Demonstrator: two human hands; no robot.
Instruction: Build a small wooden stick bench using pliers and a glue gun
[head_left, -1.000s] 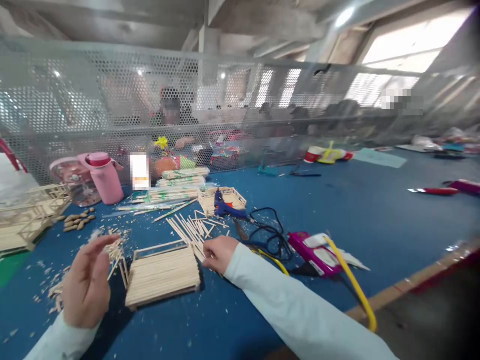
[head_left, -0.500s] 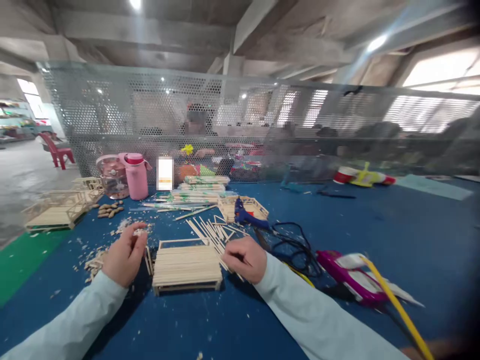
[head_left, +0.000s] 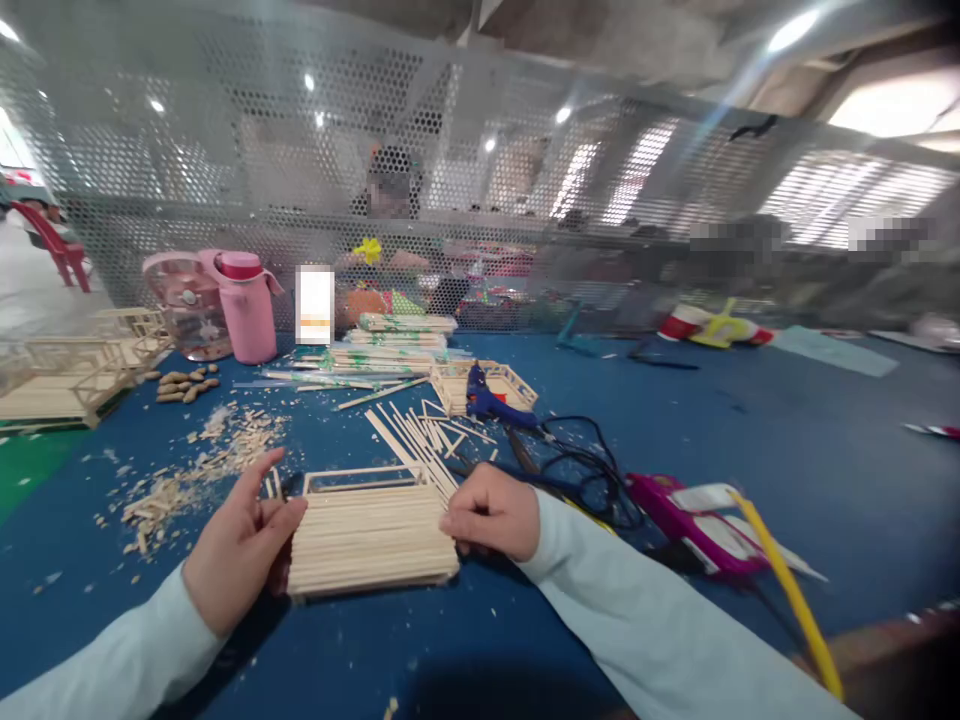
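A miniature bed of thin wooden sticks (head_left: 373, 535) is at the near middle of the blue table, its slatted top facing up and a low rail along its far edge. My left hand (head_left: 241, 540) holds the left end, the thumb on the edge and the index finger raised; the other fingertips are partly hidden. At the opposite end, my right hand (head_left: 491, 512) pinches the right edge, its fingers curled. Loose wooden sticks (head_left: 409, 445) lie just behind the bed. A blue glue gun (head_left: 495, 402) rests on a small stick-built frame (head_left: 450, 385) farther back.
Wood scraps (head_left: 161, 500) and peanuts (head_left: 184, 384) lie to the left, near other stick models (head_left: 60, 380). A pink flask (head_left: 247, 315) and bagged sticks (head_left: 401, 350) stand before a perforated screen (head_left: 300, 180). Black cable (head_left: 592, 480) and a magenta tool (head_left: 690, 525) lie right.
Both hands have come in to the bed's ends and taken hold of it. The bed's top now tips more toward me. My view has turned downward.
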